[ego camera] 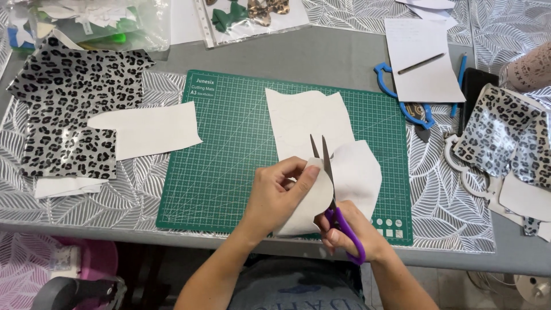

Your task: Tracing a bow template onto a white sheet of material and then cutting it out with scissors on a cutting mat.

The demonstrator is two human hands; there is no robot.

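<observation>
Head view, looking down at the near edge of the table (321, 63). Right hand (350, 232) closed around the purple handles of scissors (328, 172), blades parted and pointing away, set into a white sheet (356, 172). Left hand (278, 192) pinches a curved flap of that sheet just left of the blades, thumb on top, fingers curled under. Sheet lies on the near right part of a green cutting mat (229, 149), which sits just inside the near edge. A second white piece (307, 117) lies on the mat beyond, touching the first. Left of the mat, a white cutout (146, 129) partly over leopard-print fabric (69, 109) toward the left edge. Toward the right edge, more leopard-print pieces (505, 138). Far right: white paper (419, 57) with a pen (422, 63) on it, blue-handled scissors (396, 97) half under it. Far left corner: clear bag of scraps (97, 23).
</observation>
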